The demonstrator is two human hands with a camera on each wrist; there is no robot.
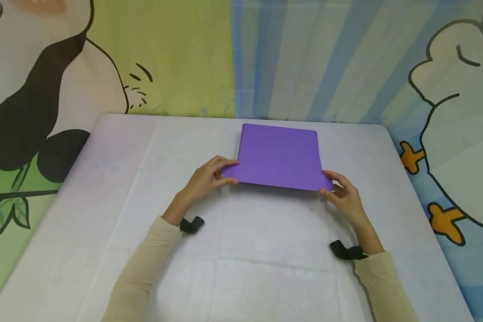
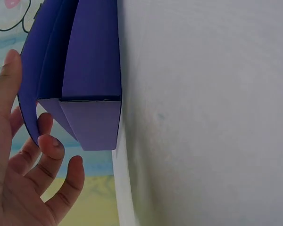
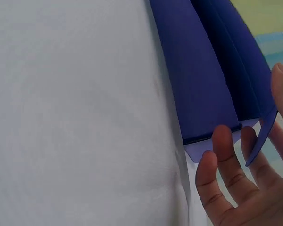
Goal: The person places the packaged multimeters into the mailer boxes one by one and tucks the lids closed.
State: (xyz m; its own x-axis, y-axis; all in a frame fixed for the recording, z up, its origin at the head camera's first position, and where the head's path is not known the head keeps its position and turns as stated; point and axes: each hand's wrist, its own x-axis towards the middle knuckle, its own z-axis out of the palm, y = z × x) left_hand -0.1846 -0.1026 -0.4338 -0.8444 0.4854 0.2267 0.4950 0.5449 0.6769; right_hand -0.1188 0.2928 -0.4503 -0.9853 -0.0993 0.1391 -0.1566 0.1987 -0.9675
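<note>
A flat purple cardboard box (image 1: 279,154) sits toward the far side of the table, its lid (image 2: 30,70) partly lifted along the near edge. My left hand (image 1: 207,179) pinches the lid's left front corner flap between thumb and fingers. At the opposite corner, my right hand (image 1: 344,194) pinches the right flap (image 3: 263,136). Both wrist views show a dark gap between the lid and the box's front wall (image 3: 198,75). What lies inside the box is hidden.
A white cloth (image 1: 265,250) covers the table, with faint creases. Behind it hangs a curtain (image 1: 177,53) with cartoon figures and blue stripes. Each wrist wears a small black camera mount, one on the left (image 1: 192,225) and one on the right (image 1: 346,251).
</note>
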